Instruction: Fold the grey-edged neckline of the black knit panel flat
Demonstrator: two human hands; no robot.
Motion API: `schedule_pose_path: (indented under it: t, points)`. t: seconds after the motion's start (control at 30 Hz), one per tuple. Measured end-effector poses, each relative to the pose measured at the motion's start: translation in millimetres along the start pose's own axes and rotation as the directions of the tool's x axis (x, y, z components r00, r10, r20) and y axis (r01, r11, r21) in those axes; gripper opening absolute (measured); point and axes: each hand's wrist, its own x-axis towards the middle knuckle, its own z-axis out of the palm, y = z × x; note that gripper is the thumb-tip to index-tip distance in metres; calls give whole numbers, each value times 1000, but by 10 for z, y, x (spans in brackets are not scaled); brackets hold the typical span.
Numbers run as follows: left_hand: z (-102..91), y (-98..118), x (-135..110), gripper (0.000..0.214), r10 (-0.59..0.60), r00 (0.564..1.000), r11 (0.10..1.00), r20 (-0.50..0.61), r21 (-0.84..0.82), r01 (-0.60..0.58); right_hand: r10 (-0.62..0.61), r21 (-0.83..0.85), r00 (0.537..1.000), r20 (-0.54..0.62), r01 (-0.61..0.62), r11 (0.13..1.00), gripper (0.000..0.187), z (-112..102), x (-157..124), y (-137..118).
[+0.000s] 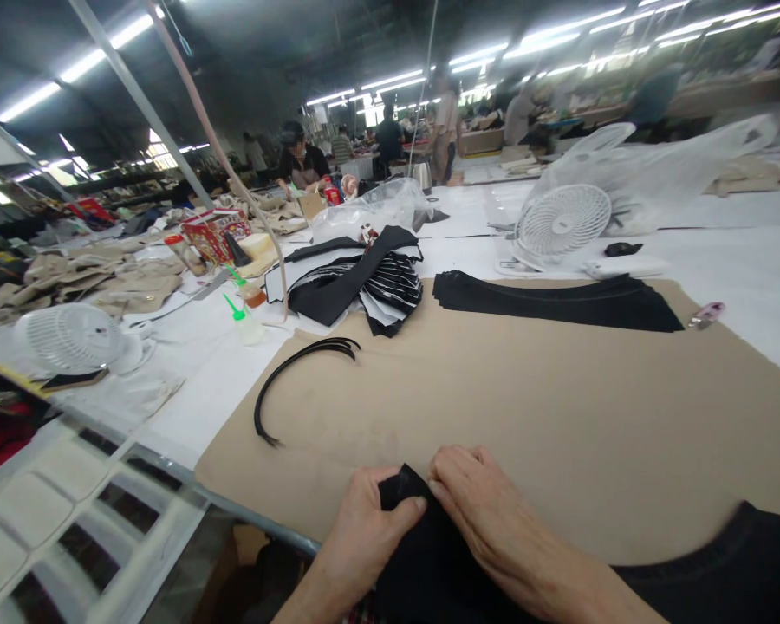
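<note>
A piece of black fabric (429, 572) hangs over the near edge of the table, and part of it spreads to the lower right. My left hand (364, 533) pinches it near a pointed corner, thumb on top. Right beside that corner, the curled fingers of my right hand (484, 503) grip the fabric's edge; their tips are partly hidden. Both hands are close together over a brown paper sheet (513, 407). Farther left on the paper lies a curved bundle of thin black strips (273, 381).
Stacked black curved fabric pieces (559, 303) lie at the paper's far side, with black and white pieces (357, 282) to their left. Green-tipped bottles (240, 321), a white fan (562, 221) and another fan (71, 338) stand around. A slanting pole (221, 156) rises at left. People work behind.
</note>
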Motion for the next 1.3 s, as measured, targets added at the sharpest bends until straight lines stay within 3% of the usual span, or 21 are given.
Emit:
schedule_pose_path:
  t: [0.23, 0.37, 0.5, 0.6, 0.7, 0.87, 1.1, 1.2, 1.3]
  points:
    - [8, -4, -6, 22, 35, 999, 999, -18, 18, -35, -46, -83, 999, 1, 46, 995, 17, 21, 20, -19]
    - [3, -8, -4, 26, 41, 999, 999, 0, -6, -41, -42, -45, 999, -8, 42, 998, 17, -17, 21, -48]
    - [-3, -52, 17, 30, -28, 1000, 992, 10, -125, 29, 58, 138, 996, 66, -67, 988, 22, -34, -17, 21]
    - [3, -106, 37, 31, -84, 996, 967, 23, -238, 87, 149, 341, 978, 150, -192, 920, 32, 5, -71, 144]
    - [14, -157, 57, 33, -93, 995, 958, 19, -272, 95, 220, 418, 959, 179, -276, 865, 37, 46, -98, 225]
    - [24, -164, 73, 32, -96, 995, 962, 16, -254, 97, 106, 297, 979, 172, -154, 942, 32, 3, -31, 139]
    - [60, -69, 68, 30, -91, 996, 964, -22, -254, 82, 71, 60, 994, 87, -76, 995, 30, 8, 40, 35]
    - [64, -65, 58, 30, -111, 993, 945, -34, -314, 95, 90, 205, 991, 102, -110, 973, 31, -6, 7, 87]
    - [46, -89, 60, 30, -126, 992, 918, -23, -381, 108, 139, 470, 979, 150, -194, 861, 40, -55, 0, 193]
